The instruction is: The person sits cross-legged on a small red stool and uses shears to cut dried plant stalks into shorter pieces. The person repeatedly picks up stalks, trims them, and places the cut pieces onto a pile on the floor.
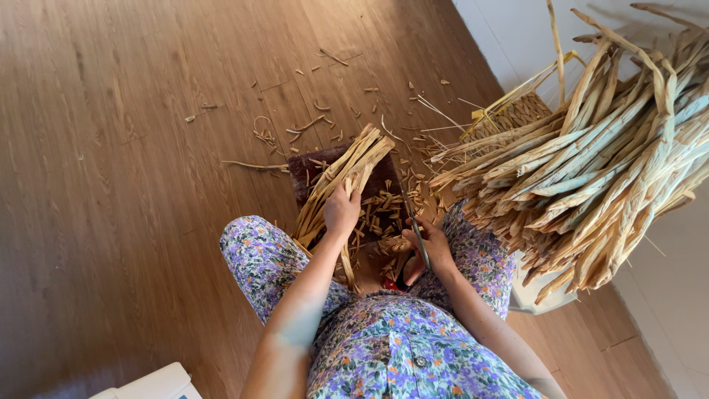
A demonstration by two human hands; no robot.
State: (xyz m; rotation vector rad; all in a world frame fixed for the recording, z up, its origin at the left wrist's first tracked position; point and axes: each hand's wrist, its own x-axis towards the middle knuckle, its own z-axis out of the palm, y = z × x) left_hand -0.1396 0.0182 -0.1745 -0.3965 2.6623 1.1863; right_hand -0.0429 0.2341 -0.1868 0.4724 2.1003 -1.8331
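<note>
**Desk:** What do your hands have hold of here?

**Caption writer:** Your left hand [342,210] is closed around a bundle of dried, straw-coloured strips [341,181], gripping it partway along. The bundle runs from your lap up and away to the right, its far ends fanned over a dark brown mat [306,171] on the wooden floor [125,170]. Your right hand [430,245] is curled around the handles of a pair of scissors [417,235]; the blades point away from you, just right of the bundle. Whether the blades are open or closed, I cannot tell.

**Desk:** And around you?

**Caption writer:** You sit low over the floor in a floral dress, purple and blue, knees apart, the mat between them. Short cut pieces [380,210] litter the mat between your two hands, and more scraps [310,122] are scattered on the floor beyond it. At right, near your right knee, a large heap of the same dried strips [591,162] is stacked, its ends pointing left toward you. A woven basket [517,114] shows behind the heap, against the pale wall. A white object [159,384] sits at the near-left edge.
</note>
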